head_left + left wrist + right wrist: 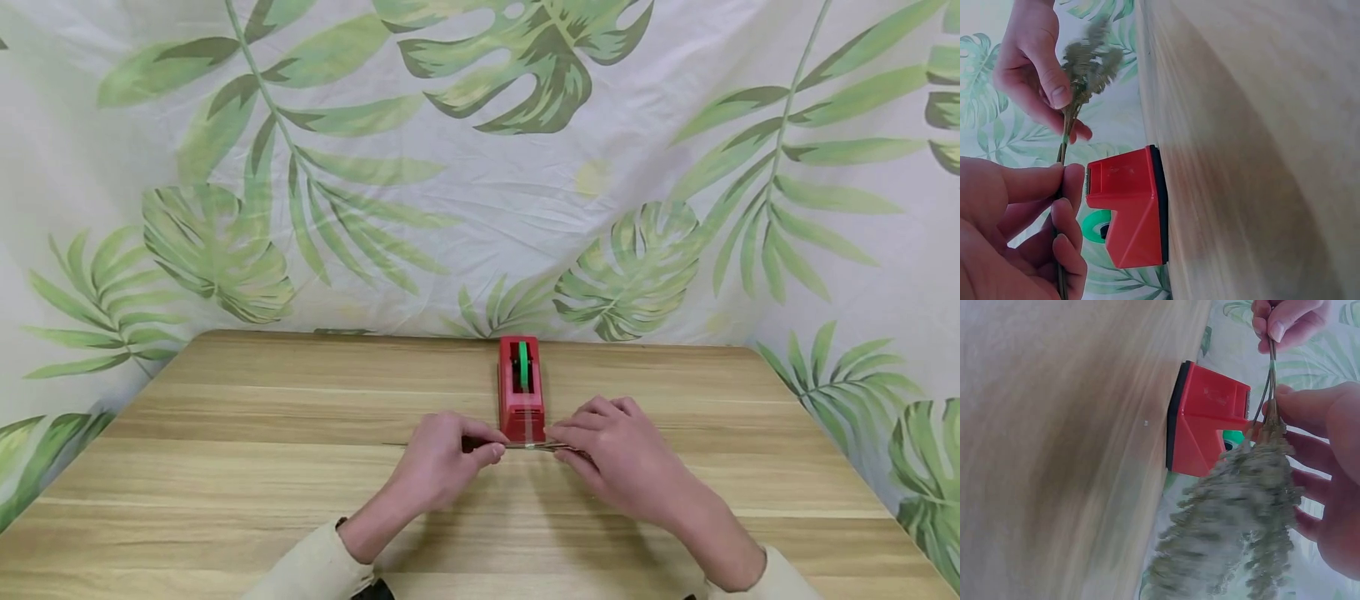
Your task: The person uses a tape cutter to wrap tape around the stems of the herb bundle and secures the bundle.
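A bunch of dried flowers with fluffy grey-green heads and thin dark stems is held sideways in front of a red tape dispenser. My left hand grips the bare stems, its fingers curled round them in the left wrist view. My right hand pinches the stems just below the heads. Between the two hands a pale green band of tape sits on the stems. The dispenser carries a green roll, and its toothed cutting edge faces the stems. The heads are mostly hidden in the head view.
The dispenser stands on a wood-grain table, near its back edge. Behind the table hangs a white cloth printed with green leaves. A tiny pale speck lies on the tabletop in the right wrist view.
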`<action>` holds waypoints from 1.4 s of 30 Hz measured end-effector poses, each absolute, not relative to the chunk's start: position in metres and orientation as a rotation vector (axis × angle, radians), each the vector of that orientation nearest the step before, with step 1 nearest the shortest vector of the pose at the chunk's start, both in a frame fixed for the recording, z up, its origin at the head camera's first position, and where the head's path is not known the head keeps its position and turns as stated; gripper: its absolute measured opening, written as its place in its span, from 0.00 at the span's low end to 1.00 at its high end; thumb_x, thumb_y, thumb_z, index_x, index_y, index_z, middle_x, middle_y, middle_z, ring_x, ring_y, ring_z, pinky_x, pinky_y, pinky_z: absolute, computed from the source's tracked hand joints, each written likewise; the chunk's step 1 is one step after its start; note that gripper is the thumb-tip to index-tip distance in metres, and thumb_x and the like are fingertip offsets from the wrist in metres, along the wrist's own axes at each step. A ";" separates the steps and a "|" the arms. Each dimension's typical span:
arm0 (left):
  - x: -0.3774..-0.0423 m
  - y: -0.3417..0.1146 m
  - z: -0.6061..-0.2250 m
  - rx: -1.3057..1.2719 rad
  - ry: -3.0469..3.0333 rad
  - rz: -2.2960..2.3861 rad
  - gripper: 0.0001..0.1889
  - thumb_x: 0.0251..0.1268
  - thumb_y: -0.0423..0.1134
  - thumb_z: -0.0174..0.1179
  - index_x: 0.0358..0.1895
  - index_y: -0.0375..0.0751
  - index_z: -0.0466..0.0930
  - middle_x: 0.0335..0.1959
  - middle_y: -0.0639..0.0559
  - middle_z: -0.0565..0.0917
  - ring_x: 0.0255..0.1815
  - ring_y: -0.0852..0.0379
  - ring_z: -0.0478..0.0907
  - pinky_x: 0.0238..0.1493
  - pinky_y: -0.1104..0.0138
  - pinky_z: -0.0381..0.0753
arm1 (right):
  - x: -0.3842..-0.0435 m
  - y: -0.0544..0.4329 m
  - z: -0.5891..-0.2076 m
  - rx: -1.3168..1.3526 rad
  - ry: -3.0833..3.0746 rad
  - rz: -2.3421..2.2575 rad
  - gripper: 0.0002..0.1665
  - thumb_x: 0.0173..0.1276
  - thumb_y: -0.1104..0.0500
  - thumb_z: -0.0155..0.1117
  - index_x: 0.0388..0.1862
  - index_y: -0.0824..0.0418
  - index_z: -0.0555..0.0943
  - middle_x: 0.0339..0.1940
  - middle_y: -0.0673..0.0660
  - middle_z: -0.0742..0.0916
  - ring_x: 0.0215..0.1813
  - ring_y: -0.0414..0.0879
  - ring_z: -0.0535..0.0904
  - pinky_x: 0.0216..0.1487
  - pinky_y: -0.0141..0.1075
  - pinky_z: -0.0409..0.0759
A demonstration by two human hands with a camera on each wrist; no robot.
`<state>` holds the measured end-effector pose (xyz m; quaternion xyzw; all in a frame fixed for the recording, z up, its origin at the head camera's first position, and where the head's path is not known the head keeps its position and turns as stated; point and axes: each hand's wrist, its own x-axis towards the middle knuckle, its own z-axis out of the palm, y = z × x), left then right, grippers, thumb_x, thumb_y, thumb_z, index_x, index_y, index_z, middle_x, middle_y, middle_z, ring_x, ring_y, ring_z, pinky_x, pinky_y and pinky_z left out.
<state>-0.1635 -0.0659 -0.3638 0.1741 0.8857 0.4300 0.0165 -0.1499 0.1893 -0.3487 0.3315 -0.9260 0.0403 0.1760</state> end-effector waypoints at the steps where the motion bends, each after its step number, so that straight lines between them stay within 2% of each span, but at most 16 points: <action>1: -0.164 -0.066 -0.364 0.541 2.766 1.337 0.04 0.70 0.37 0.71 0.41 0.46 0.95 0.38 0.55 0.94 0.34 0.64 0.82 0.32 0.70 0.78 | -0.150 0.189 -0.349 0.942 -2.630 0.097 0.14 0.73 0.52 0.73 0.56 0.48 0.91 0.51 0.44 0.93 0.54 0.44 0.82 0.57 0.48 0.78; 5: -0.164 -0.064 -0.366 0.553 2.806 1.355 0.03 0.68 0.36 0.73 0.38 0.48 0.95 0.38 0.55 0.94 0.35 0.64 0.83 0.33 0.71 0.79 | -0.150 0.188 -0.352 0.945 -2.639 0.058 0.16 0.74 0.52 0.72 0.58 0.48 0.90 0.54 0.45 0.93 0.53 0.44 0.81 0.59 0.50 0.77; 12: -0.166 -0.063 -0.370 0.585 2.831 1.408 0.04 0.65 0.34 0.74 0.36 0.49 0.95 0.37 0.54 0.94 0.32 0.65 0.82 0.31 0.72 0.78 | -0.151 0.187 -0.354 0.948 -2.595 0.026 0.14 0.75 0.52 0.71 0.57 0.46 0.91 0.51 0.43 0.93 0.45 0.42 0.77 0.53 0.46 0.75; 17: -0.167 -0.064 -0.370 0.598 2.831 1.420 0.05 0.64 0.32 0.74 0.36 0.49 0.95 0.36 0.54 0.93 0.30 0.64 0.80 0.28 0.73 0.77 | -0.152 0.185 -0.356 0.905 -2.545 0.010 0.14 0.74 0.52 0.72 0.56 0.46 0.91 0.51 0.45 0.94 0.47 0.43 0.80 0.51 0.44 0.76; 21: -0.167 -0.063 -0.370 0.609 2.826 1.444 0.05 0.63 0.32 0.75 0.36 0.48 0.95 0.36 0.54 0.93 0.28 0.64 0.80 0.27 0.73 0.77 | -0.151 0.183 -0.357 0.874 -2.554 -0.046 0.14 0.74 0.51 0.71 0.56 0.48 0.91 0.50 0.45 0.94 0.51 0.44 0.83 0.54 0.46 0.79; 25: -0.166 -0.062 -0.370 0.639 2.828 1.449 0.04 0.62 0.32 0.76 0.37 0.46 0.95 0.36 0.53 0.93 0.27 0.66 0.79 0.26 0.74 0.77 | -0.150 0.181 -0.358 0.891 -2.569 -0.071 0.11 0.75 0.52 0.69 0.52 0.49 0.92 0.45 0.46 0.94 0.51 0.44 0.86 0.57 0.48 0.80; 29: -0.164 -0.061 -0.369 0.672 2.847 1.398 0.04 0.63 0.35 0.76 0.39 0.46 0.95 0.35 0.55 0.93 0.27 0.68 0.78 0.28 0.74 0.78 | -0.149 0.181 -0.360 0.896 -2.543 -0.024 0.06 0.71 0.54 0.72 0.42 0.50 0.94 0.35 0.45 0.93 0.45 0.42 0.88 0.55 0.46 0.80; 35: -0.163 -0.062 -0.365 0.663 2.846 1.348 0.04 0.70 0.38 0.70 0.40 0.46 0.94 0.36 0.57 0.93 0.30 0.68 0.81 0.32 0.73 0.79 | -0.151 0.181 -0.364 0.894 -2.417 0.041 0.02 0.64 0.56 0.80 0.36 0.50 0.94 0.28 0.44 0.88 0.36 0.39 0.86 0.49 0.43 0.82; 42: -0.164 -0.066 -0.362 0.664 2.792 1.270 0.12 0.80 0.39 0.60 0.37 0.41 0.92 0.29 0.51 0.90 0.22 0.65 0.74 0.24 0.71 0.70 | -0.154 0.179 -0.364 0.875 -2.384 0.071 0.05 0.61 0.57 0.82 0.36 0.50 0.94 0.30 0.44 0.89 0.34 0.37 0.85 0.45 0.41 0.82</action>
